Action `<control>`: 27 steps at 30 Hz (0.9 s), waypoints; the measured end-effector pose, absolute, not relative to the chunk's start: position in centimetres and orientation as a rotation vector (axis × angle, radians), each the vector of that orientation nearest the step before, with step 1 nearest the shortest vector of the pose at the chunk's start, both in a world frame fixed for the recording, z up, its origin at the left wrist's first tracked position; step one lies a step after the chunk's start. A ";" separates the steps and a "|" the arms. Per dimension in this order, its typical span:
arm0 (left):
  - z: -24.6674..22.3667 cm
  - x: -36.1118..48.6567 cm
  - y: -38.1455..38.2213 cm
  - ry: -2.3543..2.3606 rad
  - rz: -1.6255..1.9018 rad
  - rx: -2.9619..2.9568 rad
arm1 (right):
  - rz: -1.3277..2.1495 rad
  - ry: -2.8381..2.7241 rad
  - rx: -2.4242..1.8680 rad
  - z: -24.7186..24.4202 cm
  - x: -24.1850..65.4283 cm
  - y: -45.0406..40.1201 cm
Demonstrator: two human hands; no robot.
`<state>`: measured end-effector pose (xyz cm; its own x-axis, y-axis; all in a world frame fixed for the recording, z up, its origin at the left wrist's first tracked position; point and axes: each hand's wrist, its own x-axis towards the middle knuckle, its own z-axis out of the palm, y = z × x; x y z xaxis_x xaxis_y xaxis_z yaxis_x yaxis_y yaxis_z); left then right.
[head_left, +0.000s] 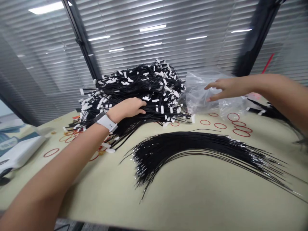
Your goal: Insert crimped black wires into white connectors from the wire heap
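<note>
Two hands are seen in the head view. The left hand [127, 107] is laid flat on a heap of black wires with white tags [144, 89], nothing visibly gripped, and is the nearer hand to it. The right hand [228, 88] is held open, fingers spread, at a clear plastic bag [199, 96], at three o'clock from the heap. A curved bundle of wires [192, 150] is spread along the table [192, 205] at six o'clock.

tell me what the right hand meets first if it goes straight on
Most likely the clear plastic bag ahead of the right hand; the fingertips seem almost on it, though depth is hard to judge from this view.
</note>
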<state>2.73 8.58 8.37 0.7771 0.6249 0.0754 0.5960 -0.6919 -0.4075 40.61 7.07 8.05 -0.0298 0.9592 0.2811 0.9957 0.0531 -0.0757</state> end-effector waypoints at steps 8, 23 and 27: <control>13.0 4.2 4.3 -0.883 -0.359 -2.647 | 0.031 -2.207 -1.066 6.5 26.5 1.4; 7.5 5.4 7.1 -0.753 -0.241 -2.832 | 0.276 -2.050 -1.172 5.2 26.9 4.4; 7.5 5.1 7.7 -0.757 -0.287 -2.853 | -0.069 -2.244 -1.167 4.9 26.1 3.6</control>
<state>5.15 7.68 7.52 0.8522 0.4702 0.2294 0.5041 -0.8553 -0.1195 26.09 3.57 4.86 -0.4316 0.7284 0.5321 0.7597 0.6116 -0.2210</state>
